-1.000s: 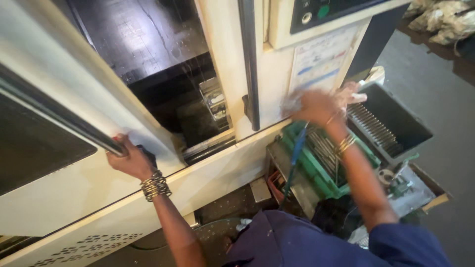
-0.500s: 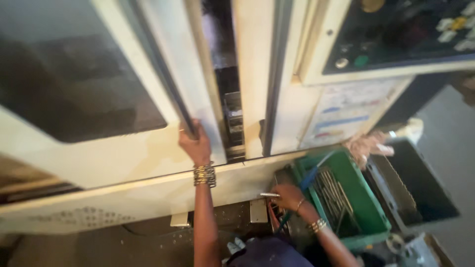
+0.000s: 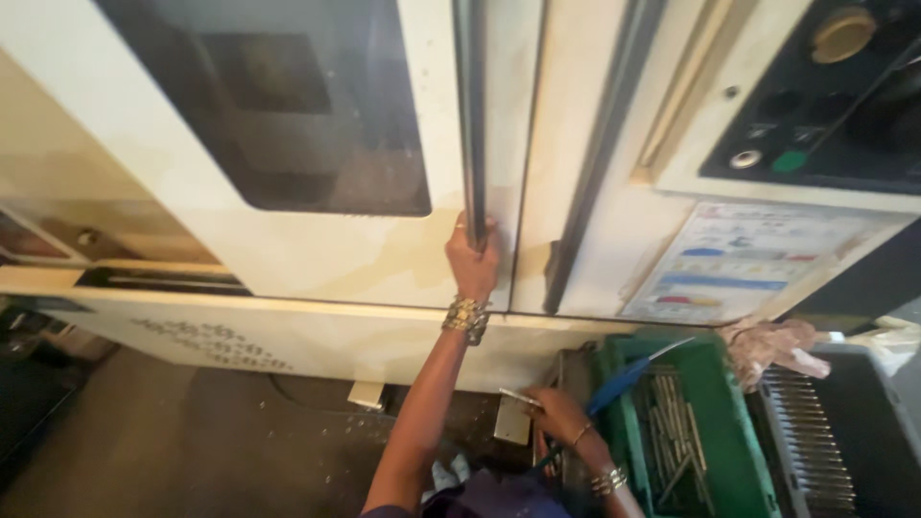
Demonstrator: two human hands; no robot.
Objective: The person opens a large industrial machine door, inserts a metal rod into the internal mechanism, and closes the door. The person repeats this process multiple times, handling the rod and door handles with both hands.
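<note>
Gripping the dark vertical door handle (image 3: 471, 125) of a cream-coloured machine, my left hand (image 3: 472, 257) closes its fingers around the bar's lower end, a stack of gold bangles (image 3: 466, 317) showing at the wrist. The handle runs up the right edge of the sliding door (image 3: 288, 240), whose dark window (image 3: 278, 96) fills most of the panel, and the door sits drawn up against the frame (image 3: 566, 163) beside it. My right hand (image 3: 558, 414) hangs lower, near the machine's base, curled around a thin metal rod (image 3: 519, 395) whose tip pokes out to the left; the fingers look closed on it, though the grip itself is partly hidden. Just beside that hand stands a green crate (image 3: 729, 422) holding a row of similar metal rods (image 3: 672, 436), with a blue hose (image 3: 619, 384) slanting across its near corner. A crumpled pinkish rag (image 3: 772, 343) lies on the crate's far edge, touching a grey bin (image 3: 863, 422) to the right. Above, a black control panel (image 3: 835, 105) carries a green button (image 3: 789, 161) and a brass-coloured knob (image 3: 842, 34), with a coloured chart (image 3: 748, 264) stuck below it. Grimy concrete floor (image 3: 192, 451) spreads under the machine.
</note>
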